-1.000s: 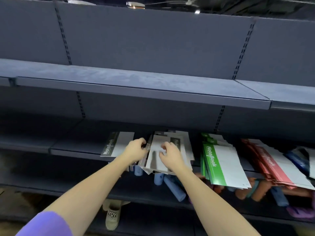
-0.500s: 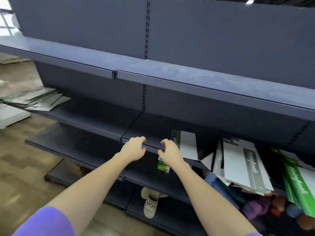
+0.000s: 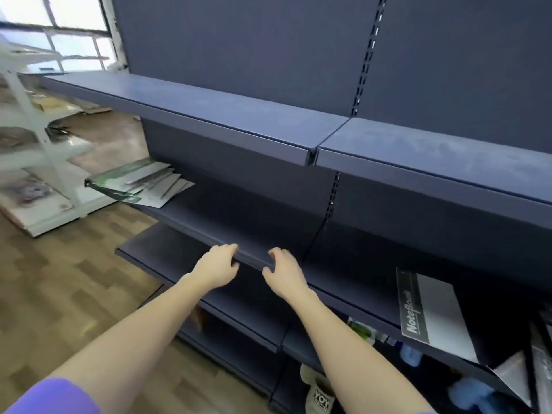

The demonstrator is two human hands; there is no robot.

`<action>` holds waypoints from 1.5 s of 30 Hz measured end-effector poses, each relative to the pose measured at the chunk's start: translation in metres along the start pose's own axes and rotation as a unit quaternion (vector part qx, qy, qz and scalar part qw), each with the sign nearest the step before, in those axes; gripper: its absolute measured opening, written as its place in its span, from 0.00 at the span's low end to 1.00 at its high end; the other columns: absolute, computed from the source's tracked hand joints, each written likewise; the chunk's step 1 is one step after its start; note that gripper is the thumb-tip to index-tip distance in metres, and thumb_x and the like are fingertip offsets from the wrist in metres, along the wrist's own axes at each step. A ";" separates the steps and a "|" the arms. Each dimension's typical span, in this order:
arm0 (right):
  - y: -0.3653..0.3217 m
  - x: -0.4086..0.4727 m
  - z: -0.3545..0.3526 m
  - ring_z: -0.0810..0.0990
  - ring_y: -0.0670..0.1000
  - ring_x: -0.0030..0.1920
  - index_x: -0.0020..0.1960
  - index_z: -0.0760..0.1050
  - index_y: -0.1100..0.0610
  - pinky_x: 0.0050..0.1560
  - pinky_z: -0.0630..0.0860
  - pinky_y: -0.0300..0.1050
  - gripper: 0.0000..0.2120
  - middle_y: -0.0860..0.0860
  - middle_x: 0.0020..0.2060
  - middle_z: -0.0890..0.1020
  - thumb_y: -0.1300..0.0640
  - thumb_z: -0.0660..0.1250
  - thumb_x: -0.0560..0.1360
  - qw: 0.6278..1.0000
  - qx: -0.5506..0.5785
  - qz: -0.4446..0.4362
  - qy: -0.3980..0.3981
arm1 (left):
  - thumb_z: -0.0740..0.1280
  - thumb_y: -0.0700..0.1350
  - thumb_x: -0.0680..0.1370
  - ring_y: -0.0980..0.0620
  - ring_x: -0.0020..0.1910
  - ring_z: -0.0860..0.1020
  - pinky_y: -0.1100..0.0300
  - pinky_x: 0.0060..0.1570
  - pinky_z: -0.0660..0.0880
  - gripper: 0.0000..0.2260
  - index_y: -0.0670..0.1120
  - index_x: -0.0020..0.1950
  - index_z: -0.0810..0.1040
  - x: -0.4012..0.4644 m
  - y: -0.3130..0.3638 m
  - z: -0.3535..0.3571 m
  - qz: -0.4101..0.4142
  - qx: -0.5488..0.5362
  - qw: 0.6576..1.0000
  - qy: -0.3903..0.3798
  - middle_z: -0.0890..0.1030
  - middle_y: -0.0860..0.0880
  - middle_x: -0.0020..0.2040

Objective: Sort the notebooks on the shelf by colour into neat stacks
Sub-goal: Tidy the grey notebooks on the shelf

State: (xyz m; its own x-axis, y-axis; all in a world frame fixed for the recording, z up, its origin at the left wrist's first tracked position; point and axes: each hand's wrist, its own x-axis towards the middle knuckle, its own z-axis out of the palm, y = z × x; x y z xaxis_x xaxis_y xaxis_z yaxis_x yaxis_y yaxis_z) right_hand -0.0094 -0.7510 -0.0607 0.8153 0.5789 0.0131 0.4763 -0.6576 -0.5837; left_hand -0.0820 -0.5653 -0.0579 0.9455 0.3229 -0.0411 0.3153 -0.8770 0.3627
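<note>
My left hand (image 3: 216, 267) and my right hand (image 3: 283, 271) hover side by side at the front edge of the dark blue middle shelf (image 3: 268, 234). Both hold nothing, and their fingers are loosely curled. A grey-and-white notebook (image 3: 430, 312) lies flat on that shelf to the right of my hands. A loose pile of green and grey notebooks (image 3: 140, 183) sits at the shelf's far left end, hanging over the edge. More grey notebooks (image 3: 537, 372) lean at the lower right, partly cut off by the frame.
The upper shelf (image 3: 239, 121) juts out above my hands. The lower shelves hold a beige shoe (image 3: 319, 392) and blue rolls (image 3: 469, 389). A white rack (image 3: 38, 144) stands on the wooden floor (image 3: 59, 279) at the left.
My hands let go of the grey notebook pile and moved left along the shelf. The view swung left, and the far-left pile came into sight.
</note>
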 end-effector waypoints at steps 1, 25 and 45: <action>-0.009 0.020 0.007 0.70 0.54 0.68 0.73 0.66 0.55 0.67 0.70 0.51 0.22 0.52 0.68 0.71 0.53 0.63 0.80 1.000 0.001 -0.012 -0.005 | 0.62 0.46 0.79 0.44 0.64 0.72 0.47 0.59 0.74 0.14 0.44 0.65 0.71 0.012 -0.015 -0.009 -0.009 0.006 1.000 0.005 0.77 0.47 0.63; -0.157 0.298 0.134 0.70 0.56 0.67 0.69 0.68 0.53 0.66 0.71 0.54 0.18 0.52 0.67 0.70 0.54 0.61 0.80 0.997 0.051 -0.001 -0.062 | 0.64 0.44 0.78 0.39 0.64 0.73 0.49 0.58 0.73 0.18 0.44 0.68 0.72 0.217 -0.244 -0.110 -0.074 0.043 0.996 0.013 0.77 0.40 0.64; -0.246 0.353 0.197 0.60 0.53 0.77 0.78 0.62 0.53 0.76 0.58 0.50 0.28 0.49 0.78 0.62 0.65 0.57 0.79 0.995 -0.073 0.040 -0.053 | 0.56 0.67 0.75 0.41 0.67 0.68 0.49 0.63 0.67 0.29 0.61 0.75 0.66 0.265 -0.364 -0.118 0.131 0.117 0.983 -0.056 0.71 0.51 0.69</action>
State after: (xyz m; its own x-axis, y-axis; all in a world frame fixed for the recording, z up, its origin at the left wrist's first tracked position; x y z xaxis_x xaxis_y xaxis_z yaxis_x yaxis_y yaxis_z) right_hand 0.0964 -0.2898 -0.0719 0.8172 0.5641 -0.1183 0.4602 -0.7623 -0.4551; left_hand 0.0444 -0.1183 -0.0910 0.9956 0.0461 -0.0819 0.0581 -0.9869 0.1505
